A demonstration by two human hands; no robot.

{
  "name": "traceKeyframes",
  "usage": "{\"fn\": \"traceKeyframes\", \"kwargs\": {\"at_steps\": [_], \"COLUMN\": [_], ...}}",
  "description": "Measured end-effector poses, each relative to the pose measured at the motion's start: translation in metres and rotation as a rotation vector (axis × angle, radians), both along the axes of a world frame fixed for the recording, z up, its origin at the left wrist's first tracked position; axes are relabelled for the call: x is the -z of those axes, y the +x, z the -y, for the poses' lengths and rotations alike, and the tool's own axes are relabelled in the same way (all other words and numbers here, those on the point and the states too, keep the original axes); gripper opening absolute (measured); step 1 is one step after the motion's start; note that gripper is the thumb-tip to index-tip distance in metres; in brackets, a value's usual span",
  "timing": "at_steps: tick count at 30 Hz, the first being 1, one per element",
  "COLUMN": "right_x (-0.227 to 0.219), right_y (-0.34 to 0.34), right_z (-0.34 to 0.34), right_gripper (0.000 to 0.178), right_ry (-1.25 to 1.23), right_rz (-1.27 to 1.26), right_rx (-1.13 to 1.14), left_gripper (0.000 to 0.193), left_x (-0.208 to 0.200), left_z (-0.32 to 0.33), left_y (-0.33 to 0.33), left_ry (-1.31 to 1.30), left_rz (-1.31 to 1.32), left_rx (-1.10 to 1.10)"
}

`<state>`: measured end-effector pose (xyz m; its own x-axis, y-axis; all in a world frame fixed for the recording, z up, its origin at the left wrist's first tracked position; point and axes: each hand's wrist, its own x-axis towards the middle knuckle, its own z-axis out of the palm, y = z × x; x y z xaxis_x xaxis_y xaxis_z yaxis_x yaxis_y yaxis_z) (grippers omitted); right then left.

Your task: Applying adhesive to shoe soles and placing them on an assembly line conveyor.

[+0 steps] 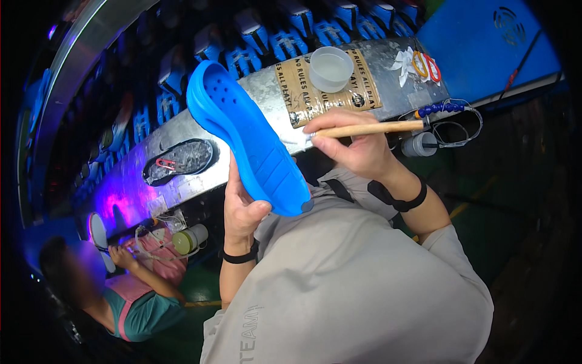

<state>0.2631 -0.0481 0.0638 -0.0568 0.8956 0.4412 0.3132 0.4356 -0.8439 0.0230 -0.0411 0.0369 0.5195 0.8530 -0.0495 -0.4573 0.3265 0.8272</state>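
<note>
A bright blue shoe sole (248, 142) is tilted in front of me, its hollow inner side with small holes facing up. My left hand (241, 212) grips its near edge from below, thumb on the rim. My right hand (354, 145) is closed round a brush with a wooden handle (370, 128). The brush's pale bristles point toward the sole's right edge; whether they touch it I cannot tell. Beyond the right hand, a translucent tub (331, 70) of cloudy liquid stands on a taped piece of cardboard (295, 91) on the metal bench.
Scissors with orange and red handles (426, 65) lie on white scraps at the right. A dark sole-shaped piece (180, 161) with a red clip rests on the bench (130, 188). Racks of blue shoe parts (291, 42) line the far side. A co-worker (142, 303) sits at the left.
</note>
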Motion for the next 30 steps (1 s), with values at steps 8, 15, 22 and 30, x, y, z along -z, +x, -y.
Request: {"fn": "traceKeyframes", "kwargs": {"at_steps": [8, 15, 22, 30], "right_x": [0.010, 0.029, 0.032, 0.025], "right_y": [0.062, 0.081, 0.086, 0.053], "right_z": [-0.058, -0.090, -0.086, -0.062], "right_gripper": [0.014, 0.020, 0.019, 0.014], "right_ry": [-0.058, -0.179, -0.177, -0.213], "right_rz": [0.193, 0.467, 0.416, -0.060], "right_rx": [0.401, 0.398, 0.489, 0.326], "left_gripper": [0.118, 0.119, 0.114, 0.111], "left_x": [-0.004, -0.001, 0.001, 0.004], "left_z": [0.005, 0.006, 0.003, 0.000], "left_y": [0.004, 0.001, -0.004, -0.004], "left_ry": [-0.007, -0.032, -0.042, 0.003], "left_rz": [-0.032, -0.043, -0.002, -0.012], "left_rx": [0.035, 0.024, 0.051, 0.008]}}
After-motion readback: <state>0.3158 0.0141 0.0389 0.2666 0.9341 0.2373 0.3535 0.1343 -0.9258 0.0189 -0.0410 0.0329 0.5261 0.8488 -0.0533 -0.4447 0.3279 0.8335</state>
